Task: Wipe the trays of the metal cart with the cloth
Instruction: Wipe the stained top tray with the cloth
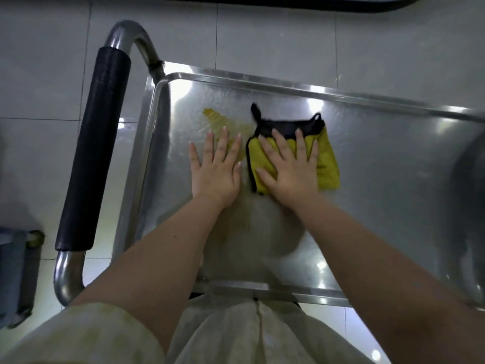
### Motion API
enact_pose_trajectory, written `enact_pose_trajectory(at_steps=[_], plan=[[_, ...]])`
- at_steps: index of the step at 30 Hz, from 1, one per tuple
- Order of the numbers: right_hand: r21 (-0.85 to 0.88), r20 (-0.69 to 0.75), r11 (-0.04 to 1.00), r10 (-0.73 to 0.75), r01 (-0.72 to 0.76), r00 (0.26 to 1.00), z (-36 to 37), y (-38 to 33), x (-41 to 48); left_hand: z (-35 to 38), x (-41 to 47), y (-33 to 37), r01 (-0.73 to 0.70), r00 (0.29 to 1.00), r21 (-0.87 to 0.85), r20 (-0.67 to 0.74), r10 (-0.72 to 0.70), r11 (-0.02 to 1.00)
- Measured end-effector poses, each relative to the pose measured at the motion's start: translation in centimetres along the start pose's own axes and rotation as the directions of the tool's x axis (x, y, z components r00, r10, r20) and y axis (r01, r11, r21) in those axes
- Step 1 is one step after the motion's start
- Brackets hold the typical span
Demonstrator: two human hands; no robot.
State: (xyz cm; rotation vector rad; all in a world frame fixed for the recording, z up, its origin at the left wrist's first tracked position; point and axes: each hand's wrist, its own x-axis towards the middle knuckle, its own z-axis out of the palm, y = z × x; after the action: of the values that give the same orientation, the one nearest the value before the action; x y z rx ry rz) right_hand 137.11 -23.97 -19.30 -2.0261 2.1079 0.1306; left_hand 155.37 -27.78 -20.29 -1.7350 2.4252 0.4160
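- Your right fingers (301,148) are lying straight and spread, pressing the cloth (328,164) flat rather than gripping it. Your right hand (287,172) is covering the cloth's left part.
- Your left fingers (223,145) are resting straight and splayed on bare metal just beside the cloth, holding nothing. Your left hand (215,172) is bracing on the tray (393,158).
- Wiping is looking early: a yellowish smear (212,115) is sitting just past your left fingertips and running under them, and a fainter streak is trailing back toward your wrists.
- Metal far to the right of your right fingers is showing no marks, though glare is hiding detail.
- Only this top tray is showing, so I am counting any lower trays as not yet done.
- You are working with a plush, folded yellow cloth edged in black, its black loop poking out beyond your right fingertips.
- You are wiping a shallow brushed-steel pan with a rolled rim and rounded corners, and the padded black handle (91,148) is standing well left of your left fingers.
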Motion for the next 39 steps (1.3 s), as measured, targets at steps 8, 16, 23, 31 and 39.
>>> enact_pose_trajectory(at_steps=[8, 16, 23, 31, 39], plan=[[0.019, 0.039, 0.984, -0.175, 0.175, 0.984, 3.8, -4.0, -18.2, -0.1, 0.0, 0.0, 0.012, 1.000, 0.004, 0.010, -0.012, 1.000], [0.053, 0.020, 0.982, 0.179, -0.180, 0.984, 0.2, -1.7, 1.1, 0.1, 0.0, -0.2, -0.004, 0.999, -0.016, -0.038, 0.003, 1.000], [0.050, 0.076, 0.965, 0.253, -0.257, 0.965, -1.6, -1.3, 8.6, 0.1, 0.2, -0.1, 0.006, 1.000, -0.016, -0.026, -0.006, 1.000], [0.078, 0.006, 0.992, 0.098, -0.098, 0.995, 2.0, -4.3, -9.4, 0.2, 0.3, -0.1, -0.005, 1.000, -0.012, 0.001, 0.005, 1.000], [0.010, 0.049, 0.999, -0.041, 0.041, 0.998, 2.6, -5.0, -14.5, -0.3, 0.3, -0.2, -0.021, 0.999, -0.002, 0.035, 0.021, 1.000]])
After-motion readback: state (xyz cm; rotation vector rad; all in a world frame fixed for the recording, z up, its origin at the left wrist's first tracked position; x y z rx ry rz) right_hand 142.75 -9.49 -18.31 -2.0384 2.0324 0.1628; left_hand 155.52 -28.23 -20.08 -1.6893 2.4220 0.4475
